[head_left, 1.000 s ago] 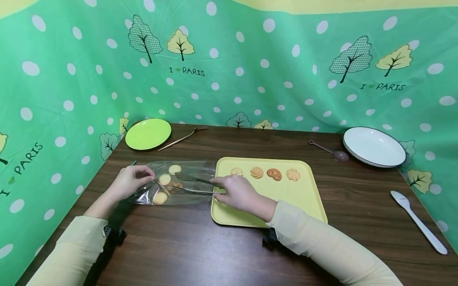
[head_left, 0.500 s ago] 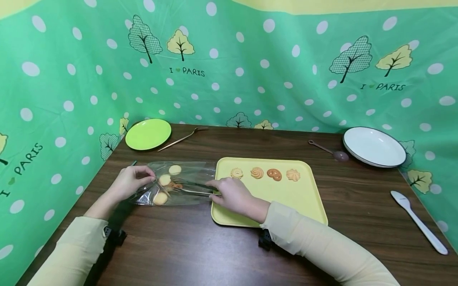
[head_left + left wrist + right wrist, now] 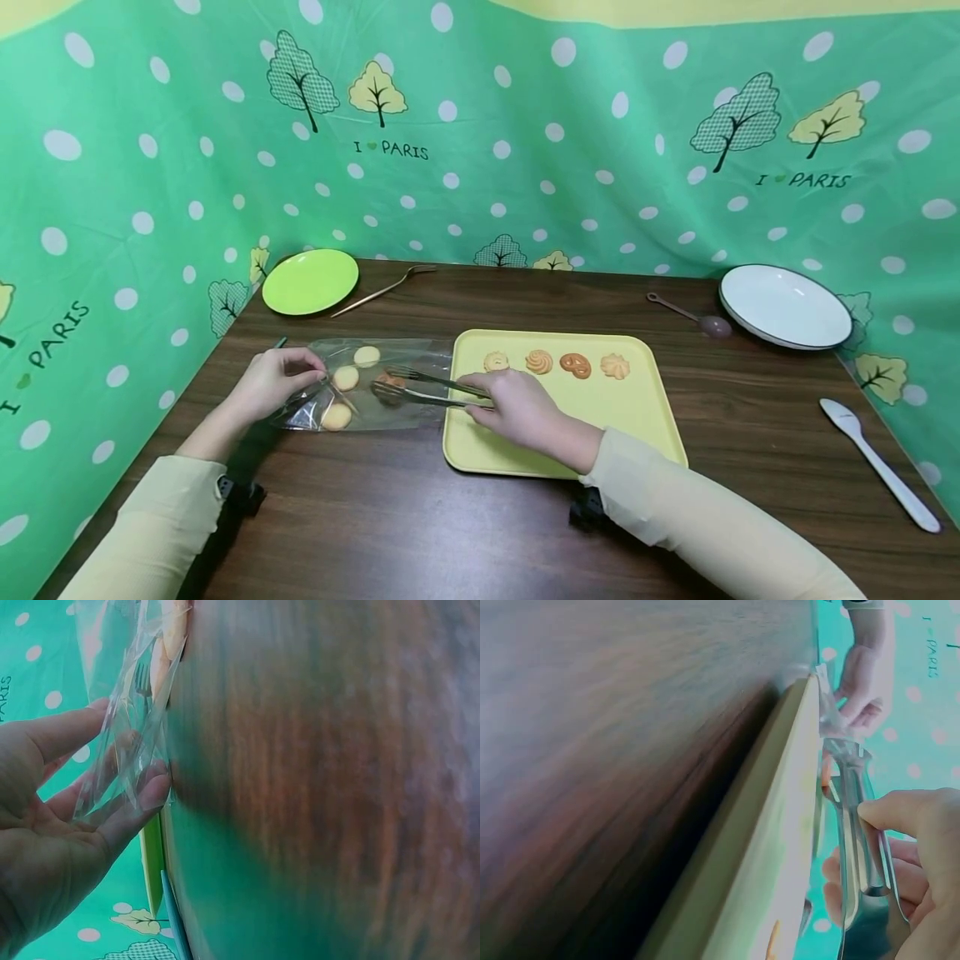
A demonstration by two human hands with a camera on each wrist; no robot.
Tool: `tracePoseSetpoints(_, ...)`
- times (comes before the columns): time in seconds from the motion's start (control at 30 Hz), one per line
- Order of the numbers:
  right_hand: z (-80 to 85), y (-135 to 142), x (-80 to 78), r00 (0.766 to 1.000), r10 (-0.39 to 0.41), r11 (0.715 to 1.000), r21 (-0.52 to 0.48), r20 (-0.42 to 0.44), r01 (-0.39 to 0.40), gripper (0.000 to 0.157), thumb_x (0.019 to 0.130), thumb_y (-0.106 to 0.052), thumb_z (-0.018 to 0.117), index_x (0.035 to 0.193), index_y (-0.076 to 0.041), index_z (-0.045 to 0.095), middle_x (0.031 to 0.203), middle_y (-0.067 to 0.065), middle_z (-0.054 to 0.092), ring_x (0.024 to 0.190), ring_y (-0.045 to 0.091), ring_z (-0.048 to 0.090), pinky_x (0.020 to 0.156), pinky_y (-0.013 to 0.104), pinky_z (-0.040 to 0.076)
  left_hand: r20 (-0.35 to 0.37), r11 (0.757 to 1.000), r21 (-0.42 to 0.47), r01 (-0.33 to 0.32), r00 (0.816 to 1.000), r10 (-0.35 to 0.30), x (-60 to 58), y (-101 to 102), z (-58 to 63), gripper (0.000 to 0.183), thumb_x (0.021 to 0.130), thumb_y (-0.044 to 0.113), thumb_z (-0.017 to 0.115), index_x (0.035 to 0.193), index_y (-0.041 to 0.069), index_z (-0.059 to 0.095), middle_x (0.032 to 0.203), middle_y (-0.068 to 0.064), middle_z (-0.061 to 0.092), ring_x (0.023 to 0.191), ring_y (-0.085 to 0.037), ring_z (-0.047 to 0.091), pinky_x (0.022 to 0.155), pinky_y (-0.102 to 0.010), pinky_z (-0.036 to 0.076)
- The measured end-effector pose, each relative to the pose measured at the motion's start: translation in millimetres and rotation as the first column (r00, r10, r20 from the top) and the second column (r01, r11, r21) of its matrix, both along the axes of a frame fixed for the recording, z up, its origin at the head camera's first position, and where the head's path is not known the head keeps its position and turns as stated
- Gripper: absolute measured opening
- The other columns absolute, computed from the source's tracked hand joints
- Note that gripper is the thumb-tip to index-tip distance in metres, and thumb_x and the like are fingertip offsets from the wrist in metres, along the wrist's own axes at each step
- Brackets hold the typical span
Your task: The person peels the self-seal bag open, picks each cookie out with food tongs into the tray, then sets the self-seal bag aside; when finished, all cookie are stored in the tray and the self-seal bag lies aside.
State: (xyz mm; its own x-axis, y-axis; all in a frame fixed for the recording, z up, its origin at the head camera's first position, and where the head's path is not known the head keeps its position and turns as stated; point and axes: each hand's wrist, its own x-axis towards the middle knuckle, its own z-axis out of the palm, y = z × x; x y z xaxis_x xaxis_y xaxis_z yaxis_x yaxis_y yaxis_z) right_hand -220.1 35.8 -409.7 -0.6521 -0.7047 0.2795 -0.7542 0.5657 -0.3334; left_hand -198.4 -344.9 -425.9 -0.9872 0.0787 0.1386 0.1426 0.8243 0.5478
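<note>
My left hand (image 3: pixel 273 383) pinches the left end of a clear plastic bag (image 3: pixel 431 354) lying on the table; in the left wrist view, thumb and fingers (image 3: pixel 154 793) hold the crinkled film. Several pale round cookies (image 3: pixel 346 377) lie in the bag. Metal tongs (image 3: pixel 853 840) with fork-like tips are gripped by my right hand (image 3: pixel 521 408) over the left part of a yellow tray (image 3: pixel 570 429). The tips hold a brown cookie (image 3: pixel 390 379) within the bag's area, right of the pale cookies. Tines partly cover it.
Along the tray's back lies a row of several cookies (image 3: pixel 575 365). A green plate (image 3: pixel 311 282) and a fork (image 3: pixel 375 294) are at back left. Toward the right are a spoon (image 3: pixel 712 326), a white dish (image 3: pixel 783 304) and a white knife (image 3: pixel 877 467).
The tongs' tips came together on the brown cookie, then my right hand drew back rightward, carrying it away from the pale cookies. My left hand stayed in place.
</note>
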Motion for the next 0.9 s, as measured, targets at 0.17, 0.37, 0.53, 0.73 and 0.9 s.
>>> tracePoseSetpoints(0.17,3.6,28.4,4.2,0.999,-0.033,0.999,-0.036,0.003,0.033,0.034,0.083,-0.021,0.072,0.115,-0.013,0.067,0.103,0.002,0.072,0.07,0.01,0.063,0.063,0.031,0.05,0.002,1.0,-0.001,-0.004,1.0,0.004,-0.3,0.2,0.4,0.004,0.087,0.024,0.07,0.084,0.022,0.07,0.085,0.004,0.07,0.085,-0.017,0.061,0.077,-0.036,0.044)
tracePoseSetpoints(0.37,5.1,64.2,12.4,0.997,-0.077,0.994,-0.077,-0.013,0.076,0.036,0.08,-0.018,0.075,0.115,-0.011,0.067,0.098,0.001,0.072,0.057,0.003,0.046,0.057,0.026,0.043,0.006,1.0,-0.002,-0.008,1.0,0.008,-1.1,0.1,-0.7,0.004,0.087,0.025,0.07,0.085,0.021,0.07,0.085,0.003,0.07,0.085,-0.017,0.06,0.077,-0.037,0.044)
tracePoseSetpoints(0.53,1.5,91.8,20.4,0.992,-0.121,0.989,-0.088,-0.026,0.118,0.036,0.078,-0.018,0.077,0.113,-0.012,0.068,0.101,0.0,0.072,0.07,0.006,0.06,0.061,0.028,0.048,0.003,1.0,-0.008,-0.012,1.0,0.012,-1.0,0.7,-1.2,0.005,0.087,0.025,0.07,0.084,0.021,0.07,0.085,0.003,0.07,0.085,-0.016,0.06,0.077,-0.036,0.044)
tracePoseSetpoints(0.73,-3.4,116.8,28.6,0.987,-0.163,0.984,-0.071,-0.019,0.161,0.035,0.076,-0.016,0.078,0.11,-0.014,0.069,0.095,-0.001,0.072,0.054,-0.001,0.04,0.053,0.021,0.038,0.011,1.0,-0.006,-0.006,1.0,0.007,-1.1,1.0,-1.2,0.005,0.087,0.025,0.069,0.084,0.022,0.07,0.085,0.004,0.07,0.084,-0.016,0.06,0.076,-0.035,0.044)
tracePoseSetpoints(0.9,-6.2,128.3,31.0,0.983,-0.18,0.982,-0.054,-0.024,0.179,0.036,0.075,-0.016,0.079,0.11,-0.015,0.07,0.09,-0.003,0.071,0.049,-0.003,0.031,0.049,0.019,0.033,0.019,1.0,-0.01,-0.007,1.0,0.008,-1.2,0.1,-1.0,0.007,0.088,0.028,0.069,0.084,0.022,0.07,0.086,0.004,0.07,0.085,-0.016,0.061,0.075,-0.034,0.045)
